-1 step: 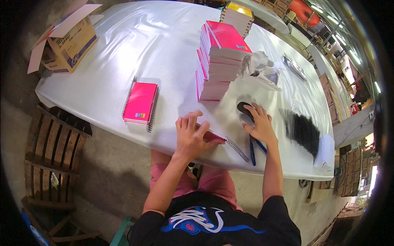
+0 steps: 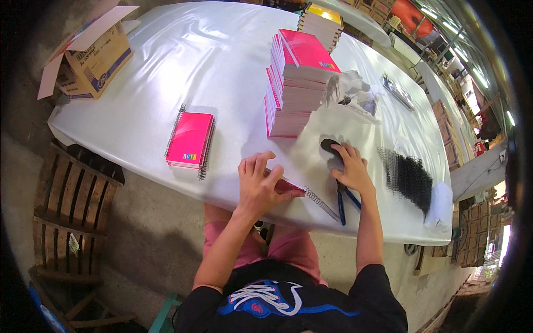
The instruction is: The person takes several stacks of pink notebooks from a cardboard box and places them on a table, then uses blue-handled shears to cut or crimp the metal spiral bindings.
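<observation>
My left hand (image 2: 260,180) grips a pink-covered notebook (image 2: 287,186) tilted on its edge near the table's front, fingers over the top and thumb at the coil side. A loose metal spiral coil (image 2: 322,204) sticks out from the notebook's corner toward the right. My right hand (image 2: 353,169) has its fingers bent over a black, rounded, elongated object (image 2: 332,147) on the table; its kind is not clear. Pliers with blue handles (image 2: 341,205) lie just below that hand, by the coil's free end.
Pink notebooks with spiral coils (image 2: 190,139) lie at left. A tall stack of pink-covered pads (image 2: 300,83) stands ahead, crumpled plastic (image 2: 355,94) beside it. Many dark coils (image 2: 410,177) are at right. An open carton (image 2: 94,64) sits far left, a wooden chair (image 2: 72,211) below.
My right hand has shifted slightly over the black object. The coil's free end sits a little farther right, near the pliers. My left hand keeps its hold on the notebook.
</observation>
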`<state>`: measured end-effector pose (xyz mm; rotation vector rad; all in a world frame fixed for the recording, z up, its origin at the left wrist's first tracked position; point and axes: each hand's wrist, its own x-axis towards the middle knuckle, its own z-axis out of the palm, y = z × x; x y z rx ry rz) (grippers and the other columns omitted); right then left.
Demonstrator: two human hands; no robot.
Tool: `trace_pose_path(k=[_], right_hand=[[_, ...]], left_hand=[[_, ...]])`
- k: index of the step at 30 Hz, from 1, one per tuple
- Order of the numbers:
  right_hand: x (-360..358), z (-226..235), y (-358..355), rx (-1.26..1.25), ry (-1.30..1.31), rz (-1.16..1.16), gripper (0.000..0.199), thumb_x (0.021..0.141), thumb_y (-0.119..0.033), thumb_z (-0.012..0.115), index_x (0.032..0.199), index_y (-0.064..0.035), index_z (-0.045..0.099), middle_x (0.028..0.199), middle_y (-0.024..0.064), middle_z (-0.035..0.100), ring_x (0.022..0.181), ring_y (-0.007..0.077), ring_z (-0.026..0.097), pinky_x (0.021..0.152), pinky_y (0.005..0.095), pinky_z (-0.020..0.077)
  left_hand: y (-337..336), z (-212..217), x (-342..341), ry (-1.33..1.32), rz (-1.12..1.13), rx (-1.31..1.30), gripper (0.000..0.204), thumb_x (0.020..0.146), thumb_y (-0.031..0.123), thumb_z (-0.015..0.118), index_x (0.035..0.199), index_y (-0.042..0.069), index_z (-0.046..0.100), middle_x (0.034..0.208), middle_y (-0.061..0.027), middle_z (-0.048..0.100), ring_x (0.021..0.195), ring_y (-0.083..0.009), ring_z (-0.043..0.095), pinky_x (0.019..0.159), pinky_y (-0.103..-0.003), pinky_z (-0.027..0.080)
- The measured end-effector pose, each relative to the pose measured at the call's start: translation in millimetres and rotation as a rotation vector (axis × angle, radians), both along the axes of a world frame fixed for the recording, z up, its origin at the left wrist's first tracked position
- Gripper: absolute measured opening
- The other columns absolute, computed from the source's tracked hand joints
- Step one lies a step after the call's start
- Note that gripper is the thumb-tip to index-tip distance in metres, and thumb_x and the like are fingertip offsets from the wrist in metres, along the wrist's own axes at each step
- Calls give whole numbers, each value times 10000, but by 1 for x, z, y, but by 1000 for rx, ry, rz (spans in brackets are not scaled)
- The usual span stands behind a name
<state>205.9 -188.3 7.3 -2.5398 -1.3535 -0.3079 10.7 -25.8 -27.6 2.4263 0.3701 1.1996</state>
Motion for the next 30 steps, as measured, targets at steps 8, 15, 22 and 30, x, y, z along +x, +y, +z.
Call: trace_pose_path(k=[8, 15, 22, 30], right_hand=[[-33, -2, 11, 545, 1072, 531, 405, 602, 117, 520, 937, -10, 707, 938, 140, 704, 892, 239, 677, 841, 314, 507], [-37, -5, 18, 563, 1300, 597, 329, 683, 83, 549, 951, -13, 713, 926, 120, 713, 863, 181, 679, 806, 269, 510], [-42, 11, 29, 152, 753, 461, 315, 687, 69, 571, 951, -25, 716, 894, 117, 714, 826, 139, 668, 760, 281, 513], [-40, -8, 45, 344, 947, 230, 285, 743, 63, 564, 967, -27, 716, 865, 82, 718, 768, 138, 663, 740, 249, 507]], left_hand=[[11, -2, -4, 49, -98, -13, 545, 478, 448, 842, 743, 83, 536, 1152, -93, 488, 1078, -342, 423, 893, -471, 359], [13, -2, 0, 76, -145, -15, 530, 478, 447, 839, 764, 93, 566, 1174, -90, 485, 1107, -331, 433, 910, -468, 349], [18, -1, 3, 35, -161, 19, 506, 426, 347, 864, 733, 85, 560, 1254, -126, 446, 1160, -335, 410, 894, -451, 383], [17, -13, 7, -16, -227, -431, 612, 361, 344, 909, 749, 70, 522, 1220, -156, 390, 1022, -322, 423, 823, -390, 446]])
